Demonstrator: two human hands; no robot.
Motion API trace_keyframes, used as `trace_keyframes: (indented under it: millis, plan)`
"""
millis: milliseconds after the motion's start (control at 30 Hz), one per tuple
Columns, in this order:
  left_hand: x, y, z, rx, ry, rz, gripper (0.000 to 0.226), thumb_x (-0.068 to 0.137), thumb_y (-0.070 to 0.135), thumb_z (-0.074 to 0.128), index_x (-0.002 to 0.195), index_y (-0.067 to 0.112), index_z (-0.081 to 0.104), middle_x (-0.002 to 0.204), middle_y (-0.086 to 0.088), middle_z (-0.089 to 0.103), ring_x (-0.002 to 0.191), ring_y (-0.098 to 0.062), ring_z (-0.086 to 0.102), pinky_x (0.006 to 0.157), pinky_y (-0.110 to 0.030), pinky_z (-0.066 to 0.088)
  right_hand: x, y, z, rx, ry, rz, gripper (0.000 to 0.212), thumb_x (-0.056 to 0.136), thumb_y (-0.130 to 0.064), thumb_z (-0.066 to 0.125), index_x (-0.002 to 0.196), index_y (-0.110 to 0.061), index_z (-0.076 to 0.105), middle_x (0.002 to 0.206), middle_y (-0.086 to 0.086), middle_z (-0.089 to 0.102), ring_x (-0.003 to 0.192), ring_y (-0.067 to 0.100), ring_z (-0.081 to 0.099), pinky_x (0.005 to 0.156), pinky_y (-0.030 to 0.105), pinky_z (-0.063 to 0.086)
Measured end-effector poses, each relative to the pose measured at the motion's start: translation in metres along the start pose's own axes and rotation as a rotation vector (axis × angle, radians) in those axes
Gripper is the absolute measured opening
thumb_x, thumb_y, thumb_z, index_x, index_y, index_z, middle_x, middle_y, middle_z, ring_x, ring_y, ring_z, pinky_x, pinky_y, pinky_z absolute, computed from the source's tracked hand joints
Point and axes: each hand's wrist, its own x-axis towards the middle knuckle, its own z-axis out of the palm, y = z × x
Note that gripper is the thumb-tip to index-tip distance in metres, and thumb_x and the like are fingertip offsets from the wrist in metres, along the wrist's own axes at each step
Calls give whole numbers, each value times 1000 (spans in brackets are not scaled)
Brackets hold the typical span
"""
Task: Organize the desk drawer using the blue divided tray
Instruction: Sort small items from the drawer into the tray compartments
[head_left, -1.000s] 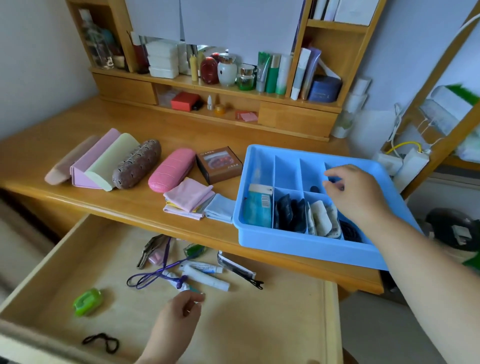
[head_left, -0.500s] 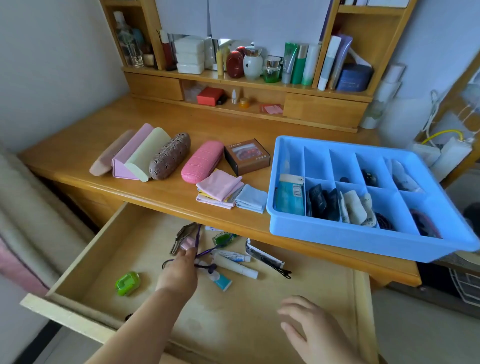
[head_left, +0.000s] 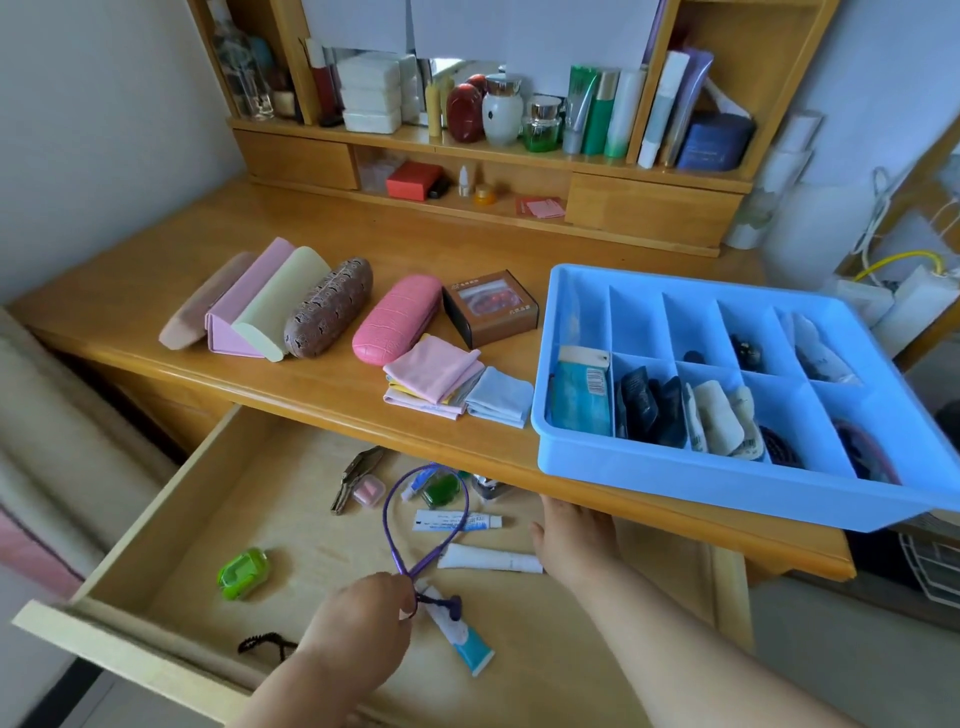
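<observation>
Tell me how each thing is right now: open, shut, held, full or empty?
Desk drawer: pulled open.
Purple cord: lying in the drawer, one end pinched by the left hand.
Right hand: reaching into the drawer's back, fingers hidden under the desk edge.
Blue divided tray: on the desk, some compartments filled, several back ones empty.
Pink glasses case: shut.
Brown patterned glasses case: shut.

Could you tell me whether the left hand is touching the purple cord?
Touching: the head view shows the left hand pinching the purple cord where its loop crosses.
</observation>
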Motion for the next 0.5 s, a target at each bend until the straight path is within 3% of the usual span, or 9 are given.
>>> trace_keyframes:
  millis: [167,267,333,500]
  plan:
    - [5,18,-16,33,231,111,40,93,32,46,132,34,37,131,13,40,118,-11,45,90,-24,41,10,-6,0,1,-51,-80,60,91,-44,49,144,-34,23,152,0,27,135,29,32,108,39,33]
    - [33,33,-22,94,207,207,58,94,26,44,147,29,20,154,9,17,131,-16,36,100,-27,38,6,-9,-4,-9,-65,-152,61,90,-31,53,142,-38,22,150,-2,32,133,28,35,104,37,37]
    - [58,45,-23,198,149,243,70,93,17,45,150,25,5,158,7,1,131,-21,37,97,-30,41,-2,-8,-4,-42,-81,-153,63,92,-23,50,144,-37,20,150,-3,32,134,24,35,102,36,39]
    - [88,67,-13,224,-28,236,68,91,20,53,146,31,15,144,1,33,120,-26,46,90,-39,46,-25,-4,-3,-35,-98,-142,53,91,-13,50,138,-32,35,135,-5,48,125,16,46,94,27,40]
